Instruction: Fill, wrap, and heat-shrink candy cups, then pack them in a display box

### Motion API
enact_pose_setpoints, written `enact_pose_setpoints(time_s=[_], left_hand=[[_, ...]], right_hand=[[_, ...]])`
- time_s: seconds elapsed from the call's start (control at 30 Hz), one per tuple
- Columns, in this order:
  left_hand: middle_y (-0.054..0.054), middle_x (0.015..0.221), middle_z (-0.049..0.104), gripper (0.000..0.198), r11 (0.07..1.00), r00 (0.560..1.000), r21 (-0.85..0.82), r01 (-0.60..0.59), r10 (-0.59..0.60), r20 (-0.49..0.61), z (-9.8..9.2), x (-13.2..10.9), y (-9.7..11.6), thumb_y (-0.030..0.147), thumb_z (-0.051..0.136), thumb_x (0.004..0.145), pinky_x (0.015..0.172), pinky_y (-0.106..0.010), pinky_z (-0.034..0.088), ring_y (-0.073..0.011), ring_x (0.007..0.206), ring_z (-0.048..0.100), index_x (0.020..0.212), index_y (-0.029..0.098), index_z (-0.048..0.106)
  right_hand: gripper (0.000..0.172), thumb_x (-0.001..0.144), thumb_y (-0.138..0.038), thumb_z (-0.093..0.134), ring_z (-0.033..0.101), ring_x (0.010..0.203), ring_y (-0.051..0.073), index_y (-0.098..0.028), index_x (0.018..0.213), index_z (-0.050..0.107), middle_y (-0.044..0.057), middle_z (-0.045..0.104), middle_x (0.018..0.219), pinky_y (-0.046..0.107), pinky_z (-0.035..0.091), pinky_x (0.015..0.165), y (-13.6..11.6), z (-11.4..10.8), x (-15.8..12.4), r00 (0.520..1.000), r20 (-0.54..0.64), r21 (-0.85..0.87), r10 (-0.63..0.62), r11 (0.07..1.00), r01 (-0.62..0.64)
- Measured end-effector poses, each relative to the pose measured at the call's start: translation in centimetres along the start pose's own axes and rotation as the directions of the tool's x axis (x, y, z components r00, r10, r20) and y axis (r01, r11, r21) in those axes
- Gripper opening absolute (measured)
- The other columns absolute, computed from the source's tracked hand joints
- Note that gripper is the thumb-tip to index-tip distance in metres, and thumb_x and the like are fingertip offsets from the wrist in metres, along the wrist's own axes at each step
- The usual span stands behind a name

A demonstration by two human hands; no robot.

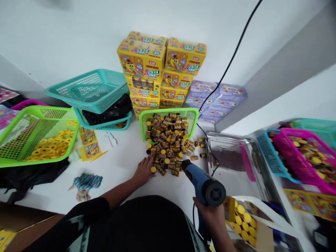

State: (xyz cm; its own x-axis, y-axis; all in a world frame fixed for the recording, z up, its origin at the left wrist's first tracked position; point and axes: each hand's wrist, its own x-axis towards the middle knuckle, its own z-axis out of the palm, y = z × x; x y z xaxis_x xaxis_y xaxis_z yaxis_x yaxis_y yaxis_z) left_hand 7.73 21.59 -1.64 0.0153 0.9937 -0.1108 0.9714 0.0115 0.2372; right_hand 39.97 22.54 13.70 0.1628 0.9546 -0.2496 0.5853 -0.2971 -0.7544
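My right hand (210,215) is wrapped around the handle of a blue heat gun (201,180), its black nozzle pointing at the pile. Small yellow-and-brown labelled cups (168,154), some with yellow lids, spill in a heap from a tipped green basket (194,120) onto the white table. My left hand (144,171) rests at the heap's near left edge with fingers spread, the fingertips touching or close beside the nearest cups. Whether any cup is under those fingers is hidden.
Yellow printed boxes (151,63) and purple boxes (210,99) are stacked behind. Left are teal baskets (91,87) and a green basket (34,115) of yellow rings. A metal tray (233,157), pink basket (294,154) and box of yellow-lidded cups (244,224) stand right. A black cable (233,56) hangs down.
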Motion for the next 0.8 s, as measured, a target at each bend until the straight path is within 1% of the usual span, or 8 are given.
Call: enact_pose_setpoints(time_s=[0.07,0.17,0.23,0.4,0.5,0.57,0.63,0.8], left_hand=[[-0.021,0.151,0.037,0.089,1.000,1.000,-0.006,-0.021,0.021,-0.006,0.5,-1.4,-0.4,0.051,0.064,0.081,0.106,-0.049,0.037,-0.0372,0.138,0.036,0.152,0.015,0.025],[-0.022,0.150,0.039,0.081,0.997,0.997,0.004,-0.072,0.073,-0.038,2.0,-4.0,-0.8,0.052,0.058,0.085,0.108,-0.050,0.036,-0.0379,0.140,0.033,0.150,0.012,0.030],[-0.022,0.148,0.042,0.077,0.994,0.991,0.008,-0.109,0.109,-0.080,3.1,-5.3,-0.8,0.055,0.052,0.087,0.107,-0.049,0.037,-0.0380,0.141,0.032,0.148,0.011,0.034],[-0.022,0.144,0.048,0.070,0.983,0.968,0.018,-0.182,0.182,-0.171,4.1,-6.3,-1.5,0.057,0.039,0.093,0.105,-0.046,0.041,-0.0342,0.138,0.039,0.145,0.010,0.040],[-0.020,0.143,0.049,0.062,0.980,0.967,0.040,-0.193,0.197,-0.164,3.9,-6.3,-2.6,0.053,0.035,0.095,0.103,-0.046,0.044,-0.0327,0.136,0.042,0.140,0.012,0.046],[-0.019,0.144,0.048,0.057,0.979,0.968,0.063,-0.194,0.201,-0.148,3.7,-6.5,-3.4,0.050,0.035,0.096,0.101,-0.046,0.045,-0.0328,0.136,0.042,0.137,0.013,0.051],[-0.018,0.145,0.048,0.054,0.978,0.968,0.083,-0.193,0.204,-0.145,3.6,-6.9,-4.1,0.047,0.036,0.096,0.102,-0.047,0.044,-0.0331,0.136,0.042,0.135,0.015,0.054],[-0.015,0.146,0.048,0.049,0.973,0.966,0.121,-0.198,0.215,-0.147,3.3,-8.1,-5.3,0.045,0.038,0.095,0.108,-0.049,0.038,-0.0331,0.138,0.040,0.134,0.021,0.056]], right_hand=[[0.034,0.050,-0.040,0.073,0.067,0.074,0.032,-0.020,0.077,0.066,0.008,0.071,0.074,0.042,0.055,0.066,1.0,-0.6,-1.1,1.000,0.007,-0.005,0.010,1.000,-0.010],[0.037,0.054,-0.041,0.074,0.067,0.067,0.029,-0.019,0.083,0.067,0.007,0.071,0.074,0.041,0.055,0.063,1.7,-1.2,-2.3,0.993,0.121,0.030,0.007,0.999,-0.011],[0.033,0.057,-0.041,0.073,0.065,0.062,0.028,-0.018,0.080,0.067,0.006,0.070,0.069,0.041,0.055,0.062,1.3,-1.2,-2.7,0.984,0.171,0.032,0.039,0.998,-0.045],[0.034,0.053,-0.036,0.074,0.067,0.080,0.031,-0.017,0.081,0.068,0.008,0.072,0.081,0.041,0.055,0.074,-0.3,-0.1,-2.7,1.000,0.012,0.087,-0.006,0.996,0.005],[0.039,0.052,-0.036,0.075,0.067,0.070,0.028,-0.017,0.085,0.068,0.006,0.071,0.074,0.038,0.056,0.063,-0.2,0.3,-2.5,0.996,0.091,0.175,0.018,0.984,-0.033],[0.041,0.054,-0.037,0.075,0.066,0.062,0.027,-0.017,0.089,0.067,0.004,0.070,0.068,0.037,0.055,0.055,0.0,0.3,-2.2,0.994,0.096,0.219,0.049,0.973,-0.070],[0.041,0.055,-0.037,0.075,0.066,0.062,0.028,-0.016,0.090,0.068,0.004,0.069,0.064,0.036,0.054,0.054,0.0,0.1,-1.7,0.997,0.031,0.205,0.066,0.976,-0.071],[0.032,0.054,-0.038,0.074,0.068,0.067,0.032,-0.017,0.078,0.069,0.005,0.067,0.056,0.036,0.052,0.055,-0.3,-0.9,0.1,0.989,-0.140,0.111,0.045,0.993,-0.030]])
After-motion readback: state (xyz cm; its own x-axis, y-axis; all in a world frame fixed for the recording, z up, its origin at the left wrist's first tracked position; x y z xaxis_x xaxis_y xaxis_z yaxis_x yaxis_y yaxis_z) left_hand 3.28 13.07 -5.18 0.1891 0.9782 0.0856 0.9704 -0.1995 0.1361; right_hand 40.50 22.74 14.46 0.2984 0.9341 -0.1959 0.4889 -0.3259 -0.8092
